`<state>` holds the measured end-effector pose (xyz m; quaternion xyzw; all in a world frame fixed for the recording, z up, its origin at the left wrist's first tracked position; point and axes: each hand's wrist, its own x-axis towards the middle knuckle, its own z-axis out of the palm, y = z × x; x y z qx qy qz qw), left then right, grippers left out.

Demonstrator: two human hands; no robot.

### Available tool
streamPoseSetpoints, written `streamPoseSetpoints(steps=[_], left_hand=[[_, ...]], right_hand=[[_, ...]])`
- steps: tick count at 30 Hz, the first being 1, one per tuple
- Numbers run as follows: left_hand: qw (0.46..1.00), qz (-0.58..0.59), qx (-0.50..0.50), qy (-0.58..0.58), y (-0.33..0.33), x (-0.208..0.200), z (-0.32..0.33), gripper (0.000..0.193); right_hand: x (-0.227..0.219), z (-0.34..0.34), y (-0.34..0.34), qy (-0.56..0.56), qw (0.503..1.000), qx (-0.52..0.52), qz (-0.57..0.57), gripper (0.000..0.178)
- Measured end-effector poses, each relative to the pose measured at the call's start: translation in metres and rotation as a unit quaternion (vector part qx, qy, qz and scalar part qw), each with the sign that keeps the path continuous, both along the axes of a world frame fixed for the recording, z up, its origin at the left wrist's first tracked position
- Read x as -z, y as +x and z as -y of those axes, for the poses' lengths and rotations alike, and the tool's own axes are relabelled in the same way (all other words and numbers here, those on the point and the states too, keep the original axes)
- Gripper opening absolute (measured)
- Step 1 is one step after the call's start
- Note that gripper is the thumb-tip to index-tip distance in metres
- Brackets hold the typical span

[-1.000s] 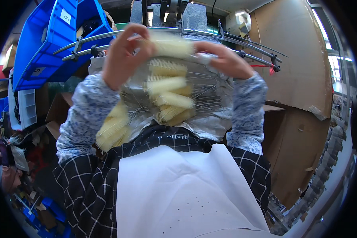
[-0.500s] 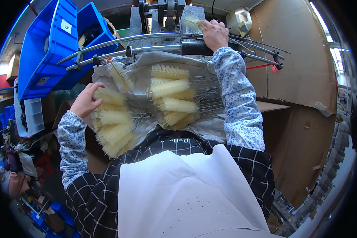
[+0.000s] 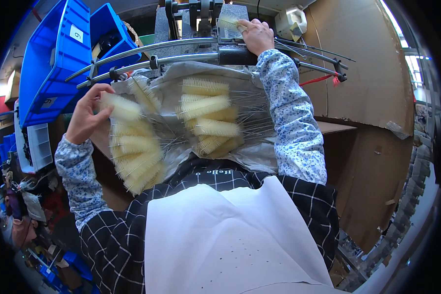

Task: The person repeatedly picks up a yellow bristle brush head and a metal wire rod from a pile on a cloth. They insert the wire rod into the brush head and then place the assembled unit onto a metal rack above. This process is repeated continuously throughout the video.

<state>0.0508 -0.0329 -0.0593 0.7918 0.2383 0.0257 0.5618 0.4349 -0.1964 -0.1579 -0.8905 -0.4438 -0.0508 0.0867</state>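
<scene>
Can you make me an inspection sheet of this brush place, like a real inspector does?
Surface: creased grey cloth, partly covered.
Brushes: cream, bristly, with thin wire stems; a left heap, a middle heap, and a lone brush between them, toward the metal rails.
Clutter: blue bins and a clear drawer box at left; farther things too blurry to name.
Hands: left hand grips a blurred brush; right hand grips another.
Cables: none certain; red string on the rails.
Surroundings: big cardboard at right.
</scene>
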Motion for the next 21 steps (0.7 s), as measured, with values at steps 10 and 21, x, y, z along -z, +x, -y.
streamPoseSetpoints(steps=[10, 21], left_hand=[[0.992, 0.084, -0.046, 0.081, -0.021, -0.042, 0.001, 0.031], [0.989, 0.077, -0.078, 0.097, -0.030, -0.051, 0.003, 0.033]], right_hand=[[0.001, -0.018, 0.010, -0.058, 0.997, -0.029, 0.032, 0.033], [0.011, 0.028, 0.034, 0.036, 0.993, 0.106, 0.048, 0.046]])
